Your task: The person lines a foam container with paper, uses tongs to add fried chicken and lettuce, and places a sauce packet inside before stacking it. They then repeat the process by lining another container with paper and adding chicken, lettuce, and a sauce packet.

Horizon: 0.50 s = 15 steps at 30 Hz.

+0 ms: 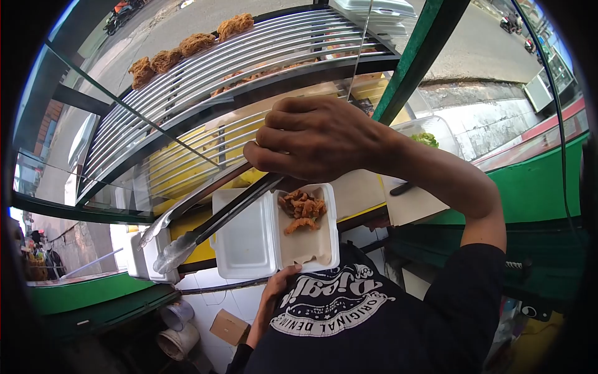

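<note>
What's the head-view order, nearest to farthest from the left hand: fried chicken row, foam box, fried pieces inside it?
1. Foam box: touching the left hand, which holds its near edge.
2. Fried pieces: just beyond that edge, in the box's right half.
3. Fried chicken row: farthest, upper left, on the rack.

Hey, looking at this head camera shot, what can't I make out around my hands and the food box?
All in the head view:
Left hand: most fingers, hidden by the foam box.
Right hand: palm, hidden by the back of the hand.
Tongs: grip end, covered by the right hand.
Clear container: lower part, behind the right forearm.
</note>
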### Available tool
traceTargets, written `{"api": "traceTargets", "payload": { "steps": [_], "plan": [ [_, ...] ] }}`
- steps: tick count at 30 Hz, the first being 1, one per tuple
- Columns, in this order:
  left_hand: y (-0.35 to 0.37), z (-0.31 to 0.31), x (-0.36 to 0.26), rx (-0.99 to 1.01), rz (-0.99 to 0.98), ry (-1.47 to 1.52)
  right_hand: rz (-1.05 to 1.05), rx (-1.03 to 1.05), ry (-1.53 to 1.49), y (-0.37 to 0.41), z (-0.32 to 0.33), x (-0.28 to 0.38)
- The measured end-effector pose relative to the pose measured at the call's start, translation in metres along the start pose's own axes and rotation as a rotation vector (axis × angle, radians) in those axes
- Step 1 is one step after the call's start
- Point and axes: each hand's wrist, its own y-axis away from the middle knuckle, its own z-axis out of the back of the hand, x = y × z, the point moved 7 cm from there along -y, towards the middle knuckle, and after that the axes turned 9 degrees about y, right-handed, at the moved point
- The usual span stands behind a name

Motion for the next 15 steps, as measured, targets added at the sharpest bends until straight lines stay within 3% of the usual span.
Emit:
{"api": "traceTargets", "payload": {
  "steps": [12,14,15],
  "plan": [
    [-0.030,-0.067,0.029,-0.034,-0.075,0.003,0.023,0.014,0.009,0.053,0.032,-0.032],
    [-0.030,-0.072,0.037,-0.052,-0.053,-0.003,0.007,0.045,-0.130,0.053,0.048,-0.038],
    [-0.040,-0.072,0.041,0.020,-0.098,0.065,-0.103,0.221,-0.293,0.059,0.056,-0.046]
  ]
}}
